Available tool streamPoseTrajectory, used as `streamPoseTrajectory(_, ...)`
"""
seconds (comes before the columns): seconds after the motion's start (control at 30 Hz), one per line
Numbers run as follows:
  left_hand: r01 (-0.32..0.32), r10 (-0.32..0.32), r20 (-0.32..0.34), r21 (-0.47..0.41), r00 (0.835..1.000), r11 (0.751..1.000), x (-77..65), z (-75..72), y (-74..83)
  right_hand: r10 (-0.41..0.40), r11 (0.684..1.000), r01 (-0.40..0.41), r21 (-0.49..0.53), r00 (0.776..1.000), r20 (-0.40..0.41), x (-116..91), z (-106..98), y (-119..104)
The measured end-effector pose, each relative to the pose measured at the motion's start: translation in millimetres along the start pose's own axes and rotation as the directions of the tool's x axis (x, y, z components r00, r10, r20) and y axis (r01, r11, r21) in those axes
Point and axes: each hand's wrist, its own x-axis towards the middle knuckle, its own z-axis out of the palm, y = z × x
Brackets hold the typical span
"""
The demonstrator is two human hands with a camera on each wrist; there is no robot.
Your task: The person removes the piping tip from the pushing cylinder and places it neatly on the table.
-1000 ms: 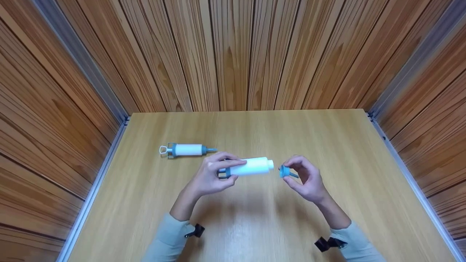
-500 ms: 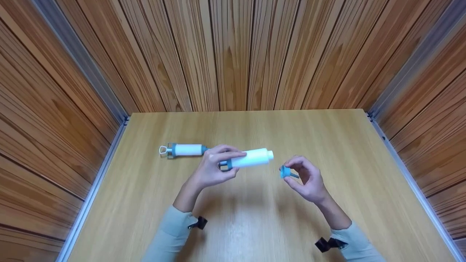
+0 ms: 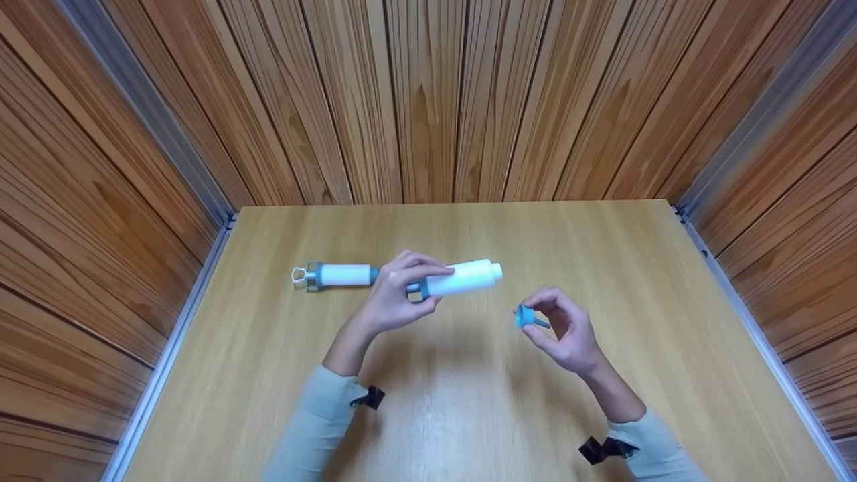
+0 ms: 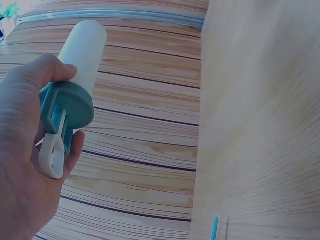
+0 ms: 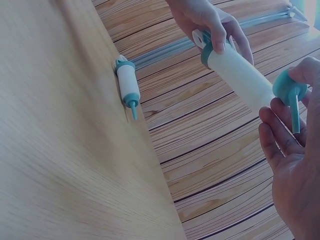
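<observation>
My left hand [image 3: 395, 301] grips a large plastic syringe [image 3: 462, 278] around its teal collar, raised over the table. Its white barrel points right and slightly away, and the narrower white neck is bare. In the left wrist view, the thumb [image 4: 60, 69] lies along the barrel, and the white ring handle [image 4: 52, 157] sits close against the palm. Between thumb and fingers, my right hand [image 3: 562, 331] pinches a teal nozzle cap [image 3: 524, 315], its wide mouth facing left and its thin spout to the right. A gap separates cap and neck in the head view.
A second syringe [image 3: 345, 274], fitted with its teal nozzle [image 5: 133, 107], lies on the wooden table [image 3: 281, 375] at the back left, partly behind my left hand. Wood-panelled walls [image 3: 428, 100] with metal corner rails [image 3: 756, 114] enclose the table.
My left hand has moved away from me with the syringe, which now sits farther back and tilts more. The right hand with the nozzle cap has stayed nearly still.
</observation>
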Motion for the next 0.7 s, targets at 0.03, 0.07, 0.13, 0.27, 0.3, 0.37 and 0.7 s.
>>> streamPoseTrajectory(0.03,0.006,-0.006,0.001,0.005,1.000,1.000,1.0,0.2,-0.4,0.001,1.000,-0.001,-0.001,1.000,0.000,0.0,-0.1,-0.1)
streamPoseTrajectory(0.07,0.011,-0.011,0.002,0.010,1.000,1.000,1.8,0.6,-1.3,0.003,1.000,-0.003,-0.003,1.000,0.000,-0.1,-0.1,-0.1)
streamPoseTrajectory(0.13,0.021,-0.021,0.005,0.023,1.000,1.000,3.3,1.2,-3.0,0.005,1.000,-0.005,-0.005,1.000,0.000,-0.3,-0.1,0.0)
streamPoseTrajectory(0.27,0.040,-0.041,0.009,0.051,0.999,0.998,5.9,4.0,-6.8,0.005,1.000,-0.005,-0.005,1.000,0.003,-0.8,-0.1,0.4)
streamPoseTrajectory(0.3,0.045,-0.046,0.009,0.058,0.999,0.997,6.4,5.0,-7.7,0.005,1.000,-0.005,-0.004,1.000,0.005,-1.0,-0.3,0.4)
streamPoseTrajectory(0.37,0.055,-0.055,0.006,0.067,0.998,0.996,6.9,7.3,-9.8,0.006,1.000,-0.006,-0.003,1.000,0.007,-1.2,-0.6,0.2)
streamPoseTrajectory(0.7,0.106,-0.105,-0.016,0.091,0.994,0.990,5.1,17.3,-24.3,0.003,1.000,-0.003,0.004,1.000,0.003,-3.5,0.2,1.1)
